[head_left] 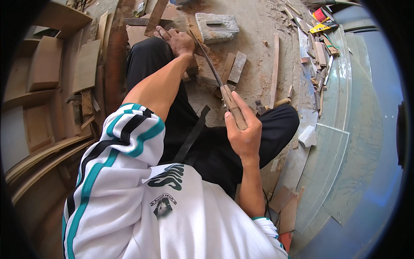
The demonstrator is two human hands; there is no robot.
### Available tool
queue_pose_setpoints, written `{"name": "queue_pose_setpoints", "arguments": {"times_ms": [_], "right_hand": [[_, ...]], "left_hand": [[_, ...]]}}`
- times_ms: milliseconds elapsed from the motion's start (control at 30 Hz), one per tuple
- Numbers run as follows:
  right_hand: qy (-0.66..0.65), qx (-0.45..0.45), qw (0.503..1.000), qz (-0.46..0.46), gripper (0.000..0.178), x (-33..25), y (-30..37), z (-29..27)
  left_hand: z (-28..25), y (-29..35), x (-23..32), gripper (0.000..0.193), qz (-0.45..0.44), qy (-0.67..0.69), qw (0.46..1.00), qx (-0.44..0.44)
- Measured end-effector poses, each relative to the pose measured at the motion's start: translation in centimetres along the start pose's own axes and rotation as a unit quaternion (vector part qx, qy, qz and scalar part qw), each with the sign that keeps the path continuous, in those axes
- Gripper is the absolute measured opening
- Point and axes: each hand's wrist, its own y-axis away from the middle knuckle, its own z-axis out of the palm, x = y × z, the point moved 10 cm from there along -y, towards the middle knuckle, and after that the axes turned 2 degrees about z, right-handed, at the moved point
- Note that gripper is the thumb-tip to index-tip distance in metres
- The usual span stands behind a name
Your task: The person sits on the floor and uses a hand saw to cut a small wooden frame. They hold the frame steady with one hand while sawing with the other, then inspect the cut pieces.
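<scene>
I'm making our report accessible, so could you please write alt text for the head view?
A person's right hand grips the wooden handle of a long, narrow tool, while the left hand is at a brown board. A pale block and wood scraps lie beyond; clear sheets lie at the right.
</scene>
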Motion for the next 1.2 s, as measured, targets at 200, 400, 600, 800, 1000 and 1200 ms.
{"name": "queue_pose_setpoints", "arguments": {"times_ms": [200, 400, 600, 800, 1000, 1200], "right_hand": [[0.044, -0.002, 0.998, -0.034, 0.046, -0.9, 0.9, 0.6], [0.071, -0.03, 0.997, 0.003, 0.044, -4.0, 1.7, -1.7], [0.096, -0.044, 0.994, -0.011, 0.041, -5.6, 0.9, -2.6], [0.126, -0.032, 0.988, -0.08, 0.038, -1.0, -8.9, 4.9], [0.135, -0.066, 0.988, -0.022, 0.045, -5.2, 1.2, -1.1], [0.125, -0.037, 0.986, -0.108, 0.04, 1.0, -10.9, 7.1]], "left_hand": [[-0.2, -0.2, 0.2, 0.036, 0.037, -0.018, 0.998, -0.048], [-1.4, -0.1, 0.6, 0.035, 0.026, -0.01, 0.998, -0.057], [-1.9, 0.6, 2.0, 0.053, 0.026, 0.072, 0.996, -0.036], [-1.6, 0.1, 1.0, 0.062, -0.005, 0.042, 0.998, -0.047], [-1.2, 0.4, 1.4, 0.066, -0.012, -0.003, 0.993, -0.119], [-0.2, 0.5, 1.1, 0.066, -0.003, -0.021, 0.994, -0.106]]}}
